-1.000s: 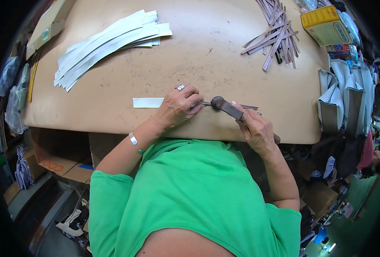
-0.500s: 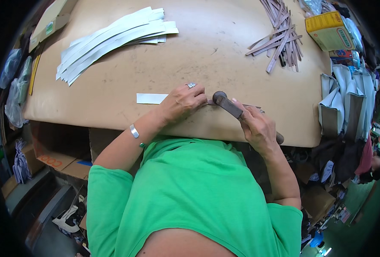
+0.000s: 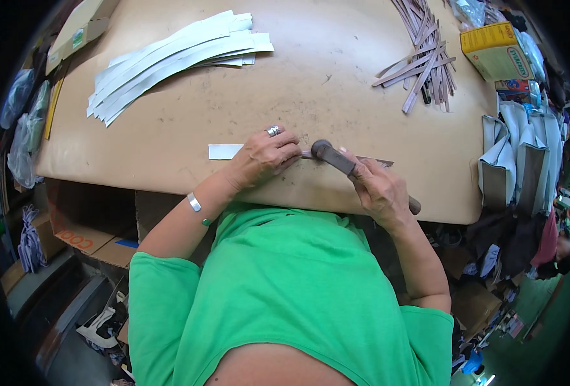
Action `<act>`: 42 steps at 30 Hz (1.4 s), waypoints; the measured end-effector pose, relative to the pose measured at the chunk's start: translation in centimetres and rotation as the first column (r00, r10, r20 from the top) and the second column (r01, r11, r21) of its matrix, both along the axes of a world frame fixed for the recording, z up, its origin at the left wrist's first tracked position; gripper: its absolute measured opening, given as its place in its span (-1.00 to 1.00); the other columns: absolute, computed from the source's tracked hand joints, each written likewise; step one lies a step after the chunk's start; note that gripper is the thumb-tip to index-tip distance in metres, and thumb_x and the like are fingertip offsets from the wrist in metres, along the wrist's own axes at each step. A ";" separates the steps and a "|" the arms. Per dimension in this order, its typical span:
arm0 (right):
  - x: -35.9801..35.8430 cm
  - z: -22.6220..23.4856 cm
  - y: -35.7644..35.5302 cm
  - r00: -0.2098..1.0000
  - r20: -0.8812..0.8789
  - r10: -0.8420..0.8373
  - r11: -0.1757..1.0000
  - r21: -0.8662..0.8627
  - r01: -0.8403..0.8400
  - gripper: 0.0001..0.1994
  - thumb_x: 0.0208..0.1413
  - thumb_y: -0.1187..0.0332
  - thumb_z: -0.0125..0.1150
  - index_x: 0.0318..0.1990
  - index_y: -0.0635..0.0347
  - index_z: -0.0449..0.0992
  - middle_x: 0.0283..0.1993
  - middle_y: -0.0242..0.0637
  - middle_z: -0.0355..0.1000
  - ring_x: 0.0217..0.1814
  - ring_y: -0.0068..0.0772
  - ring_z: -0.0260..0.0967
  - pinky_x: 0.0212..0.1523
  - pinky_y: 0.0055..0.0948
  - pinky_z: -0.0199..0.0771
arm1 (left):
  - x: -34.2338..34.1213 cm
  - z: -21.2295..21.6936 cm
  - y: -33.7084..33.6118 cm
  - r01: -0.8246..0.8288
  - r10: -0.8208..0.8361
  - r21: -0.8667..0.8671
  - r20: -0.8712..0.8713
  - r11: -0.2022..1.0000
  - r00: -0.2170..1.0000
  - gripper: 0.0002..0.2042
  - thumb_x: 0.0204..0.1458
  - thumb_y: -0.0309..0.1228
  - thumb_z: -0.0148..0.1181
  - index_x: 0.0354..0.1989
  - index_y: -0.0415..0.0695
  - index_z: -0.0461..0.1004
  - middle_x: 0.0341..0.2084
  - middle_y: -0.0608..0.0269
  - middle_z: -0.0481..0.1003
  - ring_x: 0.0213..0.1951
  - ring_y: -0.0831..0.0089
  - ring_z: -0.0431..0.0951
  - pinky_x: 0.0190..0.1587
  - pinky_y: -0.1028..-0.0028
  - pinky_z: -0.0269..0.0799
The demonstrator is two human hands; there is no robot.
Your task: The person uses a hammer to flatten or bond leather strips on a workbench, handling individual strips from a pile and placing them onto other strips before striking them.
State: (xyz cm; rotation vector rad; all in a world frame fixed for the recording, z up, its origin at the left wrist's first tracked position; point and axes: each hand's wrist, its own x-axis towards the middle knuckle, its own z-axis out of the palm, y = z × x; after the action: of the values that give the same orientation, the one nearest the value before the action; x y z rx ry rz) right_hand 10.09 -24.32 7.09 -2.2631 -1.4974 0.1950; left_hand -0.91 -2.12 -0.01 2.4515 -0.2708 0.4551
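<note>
A long narrow strip lies along the table near its front edge. Its white end (image 3: 224, 152) sticks out left of my left hand (image 3: 267, 156), and a brown part (image 3: 376, 161) shows beyond my right hand. The fingers of my left hand are pinched together on the strip, which they partly cover. My right hand (image 3: 382, 192) is closed around the handle of a hammer (image 3: 334, 157). The dark round face of the hammer is down at the strip, just right of my left fingertips. I cannot tell whether it touches.
A fanned stack of white strips (image 3: 175, 61) lies at the far left of the table (image 3: 323, 103). At the far right is a heap of thin brown strips (image 3: 429, 61). A yellow box (image 3: 496, 50) and folded white-and-grey pieces (image 3: 523, 154) line the right edge. Below the table stands a cardboard box (image 3: 98, 222).
My left hand has slid a little to the left, covering more of the white end. The hammer in my right hand has shifted slightly left and lower.
</note>
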 end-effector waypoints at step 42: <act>-0.8 -2.1 -2.9 0.940 0.083 -0.331 0.942 0.092 0.324 -0.45 0.00 0.44 0.15 0.22 -0.11 0.28 -0.53 -0.34 0.27 -0.60 -0.31 0.31 -0.58 -0.36 0.37 | 2.5 -0.3 -5.2 -0.232 0.230 -0.112 -0.031 0.966 0.973 -0.85 -0.19 -0.54 0.29 -0.39 -0.14 0.50 -0.43 0.19 0.43 -0.40 0.28 0.48 -0.38 0.35 0.41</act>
State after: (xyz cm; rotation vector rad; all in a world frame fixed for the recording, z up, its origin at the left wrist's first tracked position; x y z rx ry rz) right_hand 9.25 -27.20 4.98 -2.4459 -1.1245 -0.0723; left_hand 1.58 -7.28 -0.35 2.3818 0.0498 0.5319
